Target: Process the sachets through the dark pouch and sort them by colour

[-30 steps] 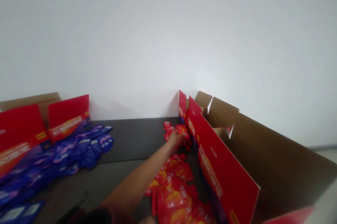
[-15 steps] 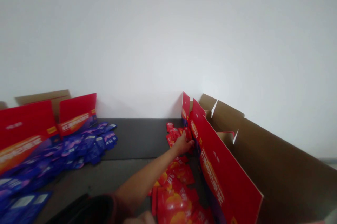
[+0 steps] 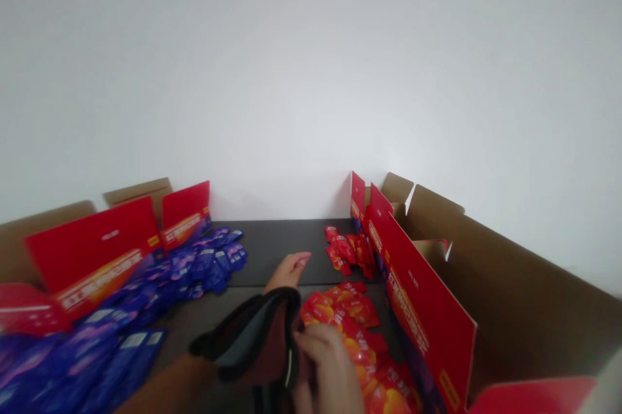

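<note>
My left hand (image 3: 291,266) hovers over the dark tabletop, its fingers loosely stretched out and nothing visible in them. Around the left wrist and forearm is a maroon wrist wrap (image 3: 269,352) with black edging, standing loose at its far end. My right hand (image 3: 333,362), somewhat blurred, has its fingers closed on the right edge of this wrap. Just right of both hands lies a pile of red-orange packets (image 3: 357,336). A smaller group of red packets (image 3: 345,249) lies farther back, beside the right-hand boxes.
Open red cardboard boxes (image 3: 422,297) line the right side, flaps up. On the left stand more red boxes (image 3: 102,245), with a long heap of blue packets (image 3: 146,291) before them. A white wall (image 3: 291,77) closes off the back of the dark table (image 3: 276,236).
My left hand has drawn back from the far red packets toward me. My right hand has come up to the wrist wrap. The view has turned slightly left.
</note>
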Demonstrator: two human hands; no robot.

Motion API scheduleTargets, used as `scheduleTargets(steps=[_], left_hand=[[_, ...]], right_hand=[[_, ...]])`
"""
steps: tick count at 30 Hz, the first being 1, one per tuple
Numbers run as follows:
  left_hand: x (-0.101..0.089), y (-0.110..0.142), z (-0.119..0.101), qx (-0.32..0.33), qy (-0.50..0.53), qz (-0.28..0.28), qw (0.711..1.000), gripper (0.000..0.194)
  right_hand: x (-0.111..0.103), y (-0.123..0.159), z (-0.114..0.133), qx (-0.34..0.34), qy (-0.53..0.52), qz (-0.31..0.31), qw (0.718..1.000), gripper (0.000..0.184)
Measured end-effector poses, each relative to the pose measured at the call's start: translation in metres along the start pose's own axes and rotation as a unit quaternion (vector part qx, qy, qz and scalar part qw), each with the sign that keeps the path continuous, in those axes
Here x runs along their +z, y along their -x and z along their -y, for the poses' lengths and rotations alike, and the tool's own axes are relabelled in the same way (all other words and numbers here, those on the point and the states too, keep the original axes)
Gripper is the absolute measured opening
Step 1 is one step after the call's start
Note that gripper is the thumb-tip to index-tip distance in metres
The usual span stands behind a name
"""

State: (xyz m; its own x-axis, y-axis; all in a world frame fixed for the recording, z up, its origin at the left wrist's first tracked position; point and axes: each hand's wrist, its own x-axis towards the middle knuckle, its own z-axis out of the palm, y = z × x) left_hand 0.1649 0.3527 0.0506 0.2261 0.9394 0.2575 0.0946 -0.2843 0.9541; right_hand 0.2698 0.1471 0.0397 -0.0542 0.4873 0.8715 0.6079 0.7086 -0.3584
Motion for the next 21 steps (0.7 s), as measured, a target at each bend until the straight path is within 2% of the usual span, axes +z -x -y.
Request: scheduleTargets(steps=[2, 4, 6, 8, 11, 15, 18, 21], left_hand=[[-0.044, 0.025, -0.001, -0.019, 0.001, -0.052, 0.998, 0.022], [-0.082, 0.054, -0.002, -0.034, 0.002, -0.106, 0.994, 0.032], [-0.111, 0.086, -0.004, -0.046, 0.001, -0.164, 0.985, 0.043], [-0.131, 0.118, -0.005, -0.051, -0.002, -0.218, 0.975, 0.051], [-0.146, 0.154, -0.003, -0.047, -0.003, -0.278, 0.959, 0.059], [-0.146, 0.181, -0.001, -0.039, 0.006, -0.316, 0.948, 0.063], [-0.142, 0.202, -0.012, -0.036, 0.019, -0.327, 0.944, 0.06], [-0.152, 0.247, -0.031, -0.04, 0.036, -0.328, 0.943, 0.048]], right_hand=[[-0.005, -0.006, -0.001, 0.014, -0.01, 0.031, 0.999, 0.04], [-0.014, -0.015, 0.004, 0.043, -0.015, 0.098, 0.994, 0.037], [-0.023, -0.023, 0.013, 0.07, -0.013, 0.179, 0.981, 0.034], [-0.028, -0.027, 0.024, 0.1, -0.001, 0.259, 0.961, 0.032], [-0.023, -0.022, 0.042, 0.138, 0.022, 0.319, 0.937, 0.032], [0.005, -0.009, 0.054, 0.165, 0.058, 0.322, 0.931, 0.027], [0.021, -0.005, 0.059, 0.193, 0.085, 0.316, 0.925, 0.025], [0.008, 0.002, 0.074, 0.191, 0.063, 0.29, 0.936, 0.035]])
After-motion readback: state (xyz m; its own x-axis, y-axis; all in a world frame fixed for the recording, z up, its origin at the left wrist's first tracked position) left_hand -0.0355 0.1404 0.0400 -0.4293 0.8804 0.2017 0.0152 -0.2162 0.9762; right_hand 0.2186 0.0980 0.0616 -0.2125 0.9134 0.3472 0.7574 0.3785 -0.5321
